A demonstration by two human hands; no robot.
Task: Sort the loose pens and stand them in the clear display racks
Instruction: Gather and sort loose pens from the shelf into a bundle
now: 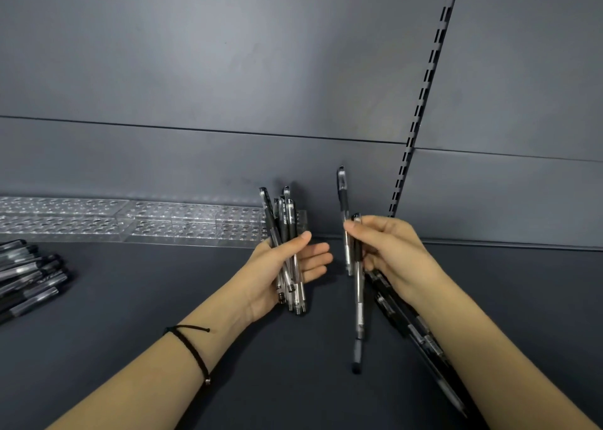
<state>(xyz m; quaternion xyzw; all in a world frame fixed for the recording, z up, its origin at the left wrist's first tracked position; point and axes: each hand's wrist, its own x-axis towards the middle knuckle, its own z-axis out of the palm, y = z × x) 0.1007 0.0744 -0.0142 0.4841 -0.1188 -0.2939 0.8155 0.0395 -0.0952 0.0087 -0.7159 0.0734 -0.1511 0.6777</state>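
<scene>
So the left hand [257, 276] is wrapped around a bundle of pens [283, 224], thumb across the front and caps pointing up. The right hand [394, 253] is pinching two pens [359, 299] at the fingertips. One of them sticks up and the other hangs down toward the shelf. The hands are apart with a small gap between them, both held just above the surface.

More pens [401, 318] lie on the shelf under the right forearm, angled toward the bottom right. There's a black cord bracelet [192, 348] on the left wrist.

The shelf surface [163, 299] is a matte dark grey. The clear display racks [182, 221] sit in a row along the back edge, full of round holes, and the right end is just behind the left hand's bundle. Way over at the left edge is a pile of loose pens [29, 279] lying flat.

Behind it all is a plain grey back panel [228, 71] with a horizontal seam, and a slotted upright [424, 90] runs up it on the right.
</scene>
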